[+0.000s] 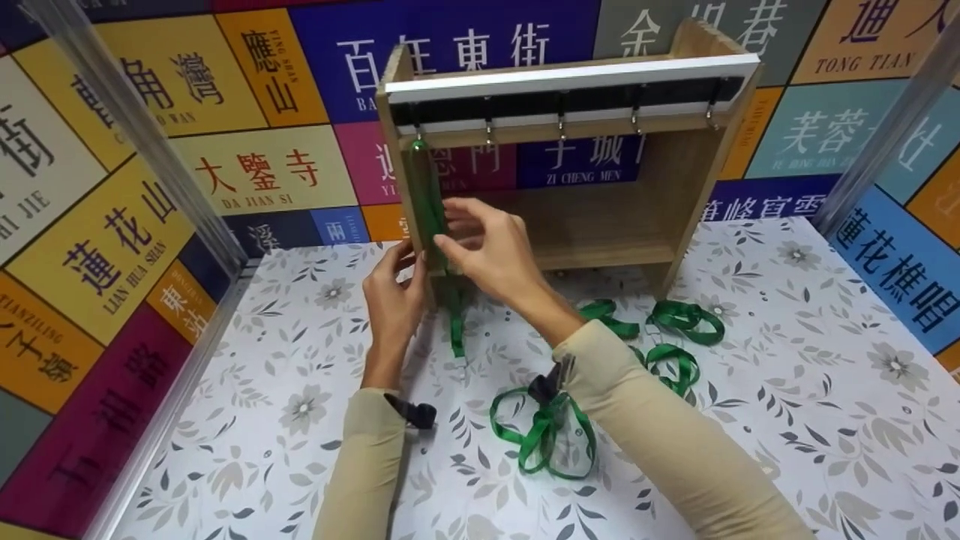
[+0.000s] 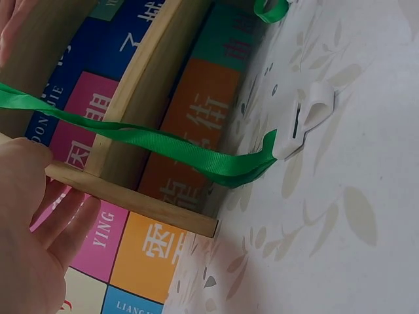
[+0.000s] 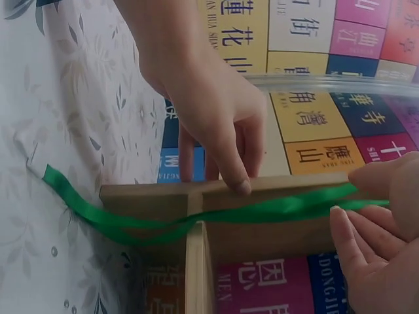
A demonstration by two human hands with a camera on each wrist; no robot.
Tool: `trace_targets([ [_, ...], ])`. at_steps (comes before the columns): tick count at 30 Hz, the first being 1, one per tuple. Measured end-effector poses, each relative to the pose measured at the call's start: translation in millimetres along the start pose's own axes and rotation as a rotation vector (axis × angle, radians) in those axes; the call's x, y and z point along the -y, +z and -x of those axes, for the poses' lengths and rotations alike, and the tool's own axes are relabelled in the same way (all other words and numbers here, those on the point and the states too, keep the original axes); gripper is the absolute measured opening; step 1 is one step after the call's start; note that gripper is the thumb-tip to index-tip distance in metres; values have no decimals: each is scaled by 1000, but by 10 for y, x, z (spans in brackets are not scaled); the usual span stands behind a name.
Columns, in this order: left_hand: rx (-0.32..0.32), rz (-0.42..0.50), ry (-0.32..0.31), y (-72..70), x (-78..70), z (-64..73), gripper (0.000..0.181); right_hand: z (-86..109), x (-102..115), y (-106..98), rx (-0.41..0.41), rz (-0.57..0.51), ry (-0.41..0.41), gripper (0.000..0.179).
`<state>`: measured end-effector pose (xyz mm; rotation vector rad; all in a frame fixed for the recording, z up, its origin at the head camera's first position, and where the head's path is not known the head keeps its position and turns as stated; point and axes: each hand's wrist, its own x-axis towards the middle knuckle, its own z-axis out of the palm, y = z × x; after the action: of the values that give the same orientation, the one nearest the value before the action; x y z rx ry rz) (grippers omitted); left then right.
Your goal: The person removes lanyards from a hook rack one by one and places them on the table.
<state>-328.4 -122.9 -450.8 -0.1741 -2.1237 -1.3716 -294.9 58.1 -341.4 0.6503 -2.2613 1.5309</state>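
A wooden rack (image 1: 679, 187) stands at the back of the table with a row of metal hooks along its top. From the leftmost hook hangs a green lanyard (image 1: 427, 184); its lower end, with a white plastic clip (image 2: 302, 121), reaches the tabletop. My left hand (image 1: 394, 296) holds the rack's left side panel (image 3: 275, 186), thumb at the front edge and fingers on the outer face. Around the hanging ribbon, my right hand (image 1: 491, 247) has its thumb and fingers parted, with no firm pinch visible.
Several more green lanyards lie on the flower-patterned tabletop (image 1: 300, 465): one looped lanyard (image 1: 544, 435) near my right sleeve, others, including a coiled lanyard (image 1: 686, 319), before the rack's right side. Behind stands a wall of colourful lettered panels (image 1: 277, 169).
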Motion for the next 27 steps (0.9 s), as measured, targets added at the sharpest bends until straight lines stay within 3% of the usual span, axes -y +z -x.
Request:
trace_targets([
  [7, 4, 4, 9, 8, 11, -3, 36, -135, 80, 183, -122, 126, 109, 53],
  [13, -2, 8, -1, 3, 5, 1, 37, -211, 85, 254, -170, 123, 209, 46],
  [19, 10, 4, -17, 21, 3, 7, 37, -236, 72, 262, -233, 123, 178, 42],
  [27, 5, 9, 1, 2, 28, -6, 38, -250, 71, 279, -256, 164, 117, 34],
])
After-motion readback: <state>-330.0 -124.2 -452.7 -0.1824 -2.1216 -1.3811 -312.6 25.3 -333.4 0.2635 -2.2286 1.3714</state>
